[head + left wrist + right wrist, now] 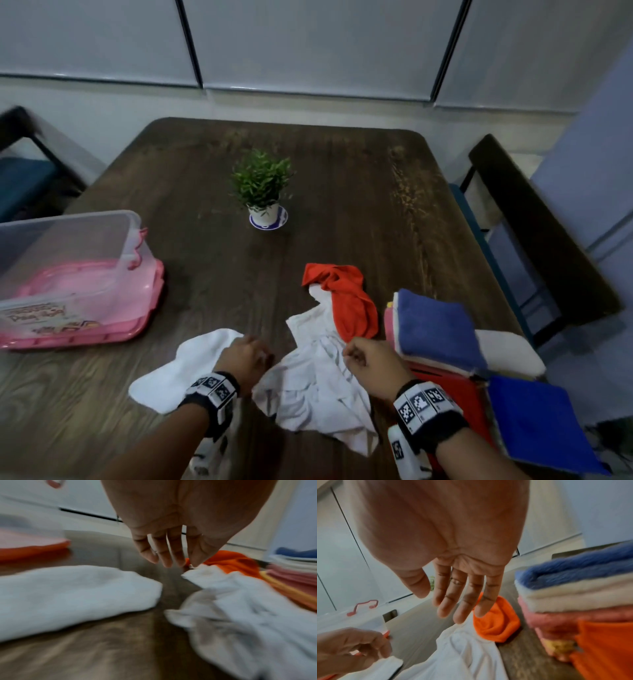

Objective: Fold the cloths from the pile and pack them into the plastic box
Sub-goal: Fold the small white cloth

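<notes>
A: Far left of the fingers: plastic box [68,240], clear, seated on its pink lid [102,329] at the table [342,192] edge. No cloth can be made out inside.

B: Noted. And the left hand [245,358]?

A: Held over the table, between two white cloths. In the left wrist view its fingers [164,553] are seen hanging loosely, nearly straight; nothing is gripped. The smooth white cloth [185,366] lies just left of them. The crumpled white cloth [318,383] lies just right of them; whether its near edge is touched cannot be told.

B: Right hand [368,365]?

A: Placed above the crumpled white cloth. In the right wrist view the fingers [462,601] are seen extended and relaxed, palm down, with nothing held. Contact between the fingertips and the cloth cannot be confirmed; the pictures are blurred.

B: Beyond the fingers?

A: An orange cloth [346,298], bunched, is lying past the right fingertips, overlapping the far end of the crumpled white one. Further off, a small potted plant [263,188] is set mid-table.

B: Right of the fingers?

A: A pile of cloths [442,329] is stacked just right of the right hand, blue on top, then cream and pink layers, with orange below.
</notes>
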Demonstrator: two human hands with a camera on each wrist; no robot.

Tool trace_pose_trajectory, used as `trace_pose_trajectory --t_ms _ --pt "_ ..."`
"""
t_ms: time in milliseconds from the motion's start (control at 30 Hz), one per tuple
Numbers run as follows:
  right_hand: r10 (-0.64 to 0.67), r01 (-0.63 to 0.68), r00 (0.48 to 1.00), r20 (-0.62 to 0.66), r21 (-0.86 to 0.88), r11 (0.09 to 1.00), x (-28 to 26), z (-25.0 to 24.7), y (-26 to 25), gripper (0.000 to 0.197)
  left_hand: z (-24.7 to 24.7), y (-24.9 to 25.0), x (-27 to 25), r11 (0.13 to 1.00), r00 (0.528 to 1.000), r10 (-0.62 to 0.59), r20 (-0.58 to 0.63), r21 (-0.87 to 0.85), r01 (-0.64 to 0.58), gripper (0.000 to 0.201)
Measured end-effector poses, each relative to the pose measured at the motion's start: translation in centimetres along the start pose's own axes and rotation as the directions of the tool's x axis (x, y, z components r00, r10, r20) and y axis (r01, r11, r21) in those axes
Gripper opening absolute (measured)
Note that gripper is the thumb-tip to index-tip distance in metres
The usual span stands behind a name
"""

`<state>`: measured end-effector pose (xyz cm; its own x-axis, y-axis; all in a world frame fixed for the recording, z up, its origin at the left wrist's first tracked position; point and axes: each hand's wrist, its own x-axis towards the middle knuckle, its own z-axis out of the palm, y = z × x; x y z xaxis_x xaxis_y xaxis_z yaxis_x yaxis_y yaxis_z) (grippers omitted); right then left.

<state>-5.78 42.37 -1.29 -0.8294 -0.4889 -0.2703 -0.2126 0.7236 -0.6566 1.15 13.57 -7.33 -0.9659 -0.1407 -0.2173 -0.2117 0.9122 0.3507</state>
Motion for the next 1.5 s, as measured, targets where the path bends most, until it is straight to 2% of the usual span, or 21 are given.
trace_pose_trajectory --t_ms 67,133,200,233,367,433,467,567,667,700,800,900,1000,1100,1167,1233,1300,1333,1400,1433,1500 --pt "-0.006 0.006 0.998 0.059 -0.013 1.000 1.4 2.1 -1.6 0.011 -1.2 -4.5 -1.1 0.966 0.973 -0.230 0.000 0.120 0.228 0.045" --pt "-0.010 0.015 0.993 0.118 -0.039 0.999 2.7 4.1 -3.1 0.016 -1.5 -9.4 -2.3 0.884 0.891 -0.451 0.046 0.160 0.439 0.074" --pt "-0.006 0.015 0.986 0.169 -0.057 0.998 3.8 6.2 -4.3 0.015 -1.5 -13.0 -3.1 0.818 0.813 -0.573 0.104 0.140 0.558 0.091" --pt "-0.001 0.011 0.983 0.186 -0.056 0.998 4.3 7.3 -5.0 0.013 -1.7 -14.0 -3.2 0.817 0.805 -0.576 0.146 0.135 0.560 0.090" --pt "-0.004 0.014 0.973 0.233 -0.043 0.999 6.4 11.1 -7.7 0.009 -2.8 -14.2 -3.3 0.915 0.874 -0.377 0.307 -0.019 0.402 0.056" --pt "0.000 0.008 0.968 0.252 -0.030 1.000 7.3 12.5 -9.1 0.024 -3.3 -13.1 -3.1 0.961 0.922 -0.200 0.332 -0.115 0.250 0.042" --pt "0.002 0.006 0.967 0.255 -0.032 0.999 7.9 13.1 -9.6 0.034 -3.5 -12.9 -3.1 0.970 0.935 -0.116 0.334 -0.165 0.179 0.043" --pt "0.008 -0.002 0.965 0.261 -0.024 1.000 9.4 13.8 -10.8 0.067 -3.5 -12.8 -2.9 0.922 0.935 -0.001 0.355 -0.361 0.139 0.048" --pt "0.057 -0.068 0.947 0.315 0.022 0.997 10.5 14.0 -11.3 0.089 -4.3 -11.5 -2.7 0.771 0.932 0.050 0.360 -0.606 0.193 0.031" --pt "0.075 -0.097 0.936 0.345 0.047 0.994 10.7 13.9 -11.5 0.085 -4.6 -10.9 -2.5 0.733 0.933 0.052 0.357 -0.648 0.207 0.026" --pt "0.036 -0.075 0.940 0.339 0.103 0.992 11.0 14.2 -11.8 0.040 -4.7 -10.9 -1.6 0.712 0.930 0.053 0.364 -0.667 0.221 0.023" --pt "-0.013 -0.024 0.968 0.252 0.145 0.989 10.7 14.1 -11.8 0.031 -4.5 -11.3 -0.9 0.859 0.888 0.074 0.453 -0.481 0.174 0.041" --pt "-0.008 -0.018 0.971 0.238 0.106 0.994 10.5 13.8 -11.4 0.032 -3.6 -10.9 -0.8 0.969 0.870 0.074 0.488 -0.241 0.053 0.036" --pt "0.005 -0.011 0.959 0.283 0.021 1.000 9.9 13.5 -10.7 0.041 -3.0 -10.6 -0.7 0.995 0.914 0.092 0.396 -0.058 -0.075 0.029" --pt "-0.054 0.057 0.948 0.314 0.000 0.998 9.6 13.4 -10.4 0.058 -4.1 -10.0 -0.6 0.984 0.936 0.148 0.319 -0.146 -0.106 0.026" --pt "-0.141 0.145 0.950 0.280 0.006 0.989 9.9 12.9 -10.6 0.058 -6.6 -9.2 0.0 0.936 0.943 0.225 0.247 -0.324 -0.139 0.020" --pt "-0.225 0.226 0.958 0.179 0.012 0.974 10.7 12.0 -11.5 0.052 -9.9 -8.7 0.6 0.842 0.950 0.292 0.110 -0.501 -0.201 0.012" --pt "-0.263 0.260 0.959 0.105 0.038 0.965 11.3 11.3 -12.1 0.049 -11.5 -8.8 1.1 0.809 0.950 0.311 0.008 -0.528 -0.261 0.007" --pt "-0.284 0.289 0.956 -0.075 0.067 0.955 12.4 9.0 -13.6 0.032 -14.7 -9.3 2.1 0.807 0.940 0.306 -0.151 -0.483 -0.340 0.001" --pt "-0.264 0.278 0.954 -0.143 0.083 0.957 12.8 7.5 -14.5 0.020 -16.2 -9.5 2.4 0.812 0.933 0.292 -0.209 -0.461 -0.357 0.007" --pt "-0.253 0.279 0.940 -0.228 0.087 0.956 13.6 4.7 -15.8 0.017 -18.6 -10.0 2.9 0.807 0.912 0.259 -0.318 -0.447 -0.386 0.020"
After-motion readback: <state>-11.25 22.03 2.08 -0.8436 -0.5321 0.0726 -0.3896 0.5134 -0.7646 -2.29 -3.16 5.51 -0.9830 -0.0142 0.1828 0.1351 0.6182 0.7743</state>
